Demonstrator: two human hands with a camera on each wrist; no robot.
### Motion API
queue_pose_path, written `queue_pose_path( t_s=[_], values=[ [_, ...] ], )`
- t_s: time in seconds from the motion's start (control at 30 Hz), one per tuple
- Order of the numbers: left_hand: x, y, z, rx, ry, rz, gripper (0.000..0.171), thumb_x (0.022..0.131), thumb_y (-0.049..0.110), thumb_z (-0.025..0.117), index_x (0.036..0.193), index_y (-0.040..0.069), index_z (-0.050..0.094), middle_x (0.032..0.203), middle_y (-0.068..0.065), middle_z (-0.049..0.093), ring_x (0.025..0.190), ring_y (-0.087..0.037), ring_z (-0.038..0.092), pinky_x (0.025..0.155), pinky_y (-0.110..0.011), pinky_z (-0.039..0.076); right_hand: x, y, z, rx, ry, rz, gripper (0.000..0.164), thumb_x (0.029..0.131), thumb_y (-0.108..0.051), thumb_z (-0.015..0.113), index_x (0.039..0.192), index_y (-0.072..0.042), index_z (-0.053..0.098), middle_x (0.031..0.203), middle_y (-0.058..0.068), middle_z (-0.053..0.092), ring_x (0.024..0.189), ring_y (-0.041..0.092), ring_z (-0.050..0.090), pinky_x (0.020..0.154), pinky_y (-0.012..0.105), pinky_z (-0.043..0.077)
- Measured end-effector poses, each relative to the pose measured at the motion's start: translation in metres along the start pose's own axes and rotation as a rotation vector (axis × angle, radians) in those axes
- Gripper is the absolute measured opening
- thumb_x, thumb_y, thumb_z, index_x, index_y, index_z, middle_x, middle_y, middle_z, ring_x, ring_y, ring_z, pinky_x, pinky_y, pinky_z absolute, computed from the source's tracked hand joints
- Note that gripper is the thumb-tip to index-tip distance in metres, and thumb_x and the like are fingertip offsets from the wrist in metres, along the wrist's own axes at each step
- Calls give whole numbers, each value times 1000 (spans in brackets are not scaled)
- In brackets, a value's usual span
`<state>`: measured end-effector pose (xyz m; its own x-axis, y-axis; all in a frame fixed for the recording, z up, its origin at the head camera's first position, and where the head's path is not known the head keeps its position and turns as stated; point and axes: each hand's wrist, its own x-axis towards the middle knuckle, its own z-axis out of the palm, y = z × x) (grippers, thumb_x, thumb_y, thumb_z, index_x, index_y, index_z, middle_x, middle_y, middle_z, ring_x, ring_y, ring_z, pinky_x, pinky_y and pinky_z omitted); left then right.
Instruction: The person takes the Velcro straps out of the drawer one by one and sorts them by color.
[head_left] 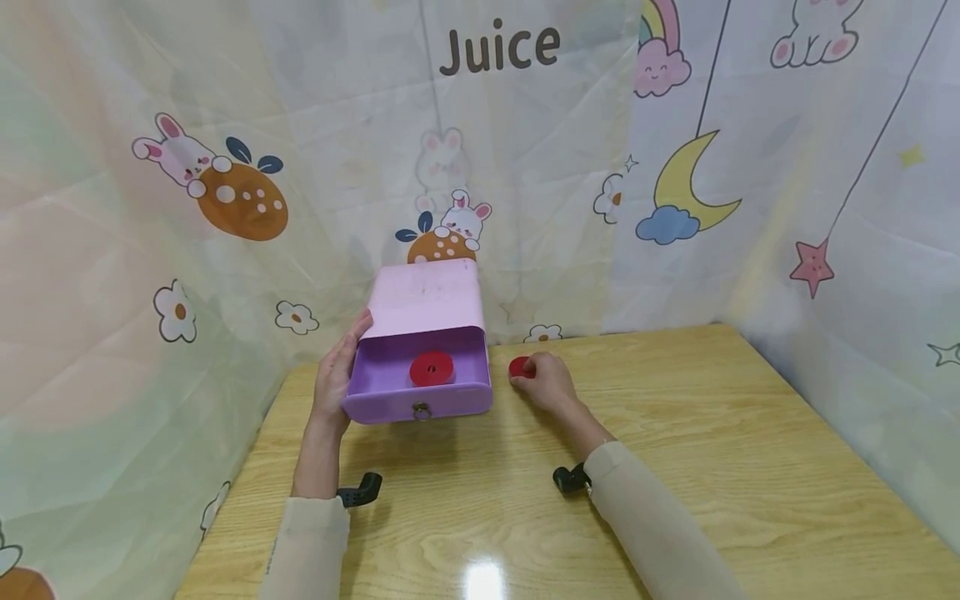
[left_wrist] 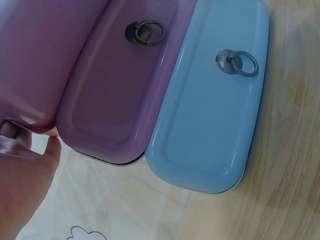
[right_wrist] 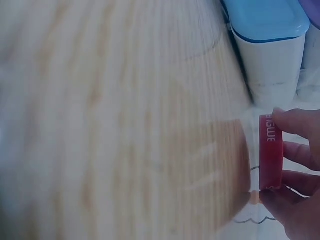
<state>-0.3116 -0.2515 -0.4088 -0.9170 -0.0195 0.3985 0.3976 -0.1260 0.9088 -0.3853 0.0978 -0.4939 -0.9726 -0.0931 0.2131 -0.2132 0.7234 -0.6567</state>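
A small drawer cabinet (head_left: 427, 292) with a pink top stands at the back of the table, its upper purple drawer (head_left: 378, 403) pulled out. Inside that drawer lies a red disc (head_left: 432, 368) with a small centre hole. My left hand (head_left: 337, 375) rests along the left side of cabinet and drawer, fingers stretched out. Just right of the drawer, my right hand (head_left: 551, 382) pinches another red disc (right_wrist: 271, 152) between thumb and fingers; pale lettering shows on its rim. Below the pulled-out drawer, a purple drawer (left_wrist: 110, 90) and a blue drawer (left_wrist: 207, 110) are closed, each with a ring pull.
The wooden table (head_left: 675, 433) extends to the right and in front of the cabinet. A printed cloth backdrop (head_left: 330, 167) with cartoon figures hangs behind and at both sides. Both wrists wear a black camera mount (head_left: 572, 478).
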Motion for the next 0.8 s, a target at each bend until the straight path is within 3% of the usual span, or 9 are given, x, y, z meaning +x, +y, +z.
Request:
queue_pose_path(
  t_s=[0.47, 0.67, 0.8],
  values=[
    [0, 1, 0, -10, -2, 8, 53, 113, 37, 43, 153, 3, 49, 167, 1, 41, 159, -14, 27, 133, -41, 11, 1, 3, -2, -83, -47, -11, 29, 89, -26, 84, 101, -2, 73, 102, 13, 73, 97, 31, 65, 90, 46, 53],
    [0, 1, 0, -3, -9, 0, 54, 113, 39, 43, 154, 4, 49, 167, 2, 40, 159, -14, 26, 133, -43, 9, -1, -2, -4, -135, -15, 3, 33, 88, -33, 83, 103, -6, 71, 109, 13, 70, 108, 33, 61, 91, 48, 52],
    [0, 1, 0, -1, -10, -9, 54, 112, 40, 43, 154, 5, 49, 167, 3, 40, 159, -14, 25, 133, -44, 9, 0, -11, -9, -142, 42, -44, 42, 90, -37, 80, 115, -6, 69, 122, 15, 67, 122, 36, 56, 97, 50, 50]
  ],
)
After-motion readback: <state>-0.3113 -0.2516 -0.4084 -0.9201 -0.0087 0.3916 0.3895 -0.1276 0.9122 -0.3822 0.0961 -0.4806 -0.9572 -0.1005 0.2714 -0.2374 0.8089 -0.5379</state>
